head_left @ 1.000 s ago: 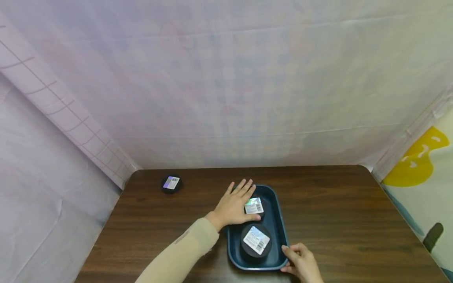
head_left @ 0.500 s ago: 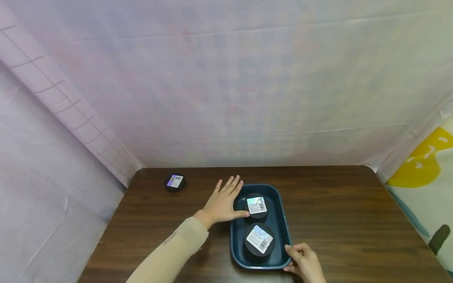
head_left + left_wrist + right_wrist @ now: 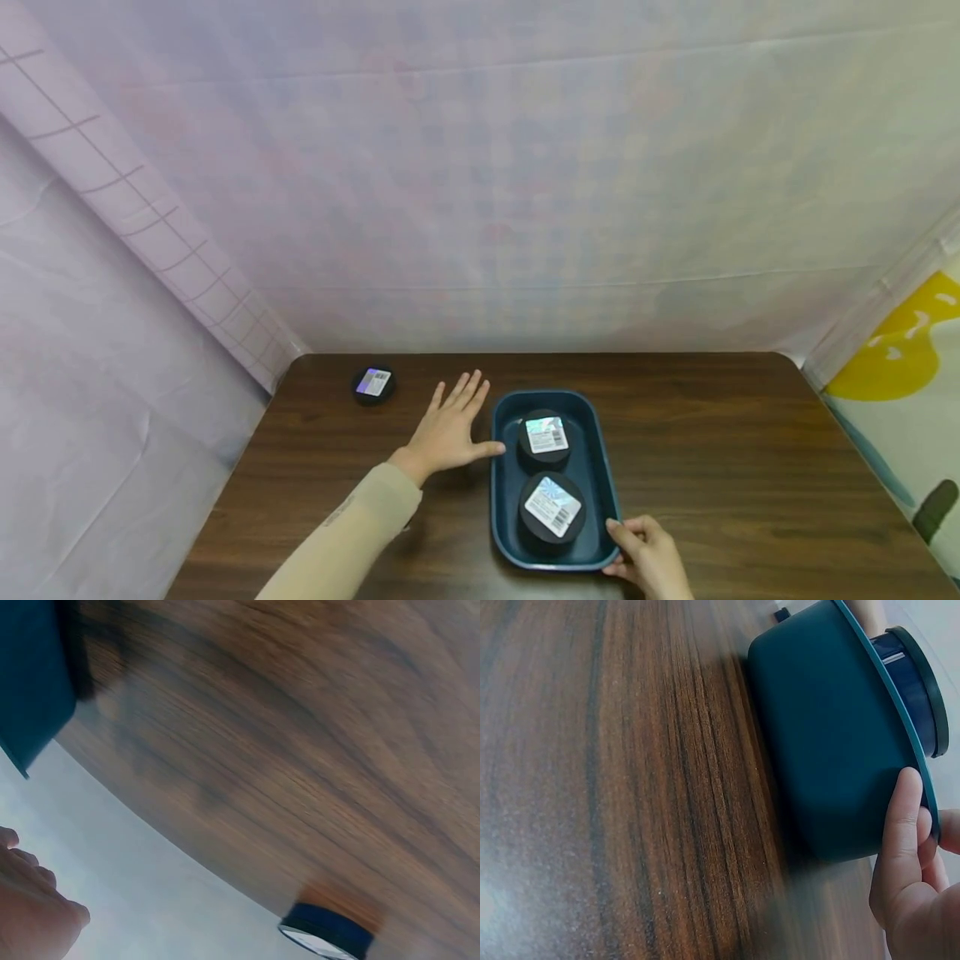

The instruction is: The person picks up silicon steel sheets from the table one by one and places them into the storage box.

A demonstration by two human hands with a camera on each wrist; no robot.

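Observation:
A dark blue tray (image 3: 592, 467) lies on the table, with two round black containers inside, one behind the other. The far container (image 3: 545, 440) and the near container (image 3: 552, 510) each bear a white label on top. My right hand (image 3: 647, 554) pinches the tray's near right corner, thumb above and fingers below the rim, as the right wrist view also shows. My left hand (image 3: 448, 433) hovers just left of the tray with fingers spread and nothing held, its thumb tip at the tray's left rim. A third black container (image 3: 372, 385) sits at the far left.
The brown wooden table (image 3: 735, 467) runs back to a pale checked cloth wall (image 3: 480, 183). White cloth (image 3: 82, 375) hangs on the left side, and a patterned sheet with a yellow shape (image 3: 892, 358) on the right.
My left hand has moved left, away from the far container and out of the tray. My right hand keeps its hold on the tray's corner. The head view has shifted slightly.

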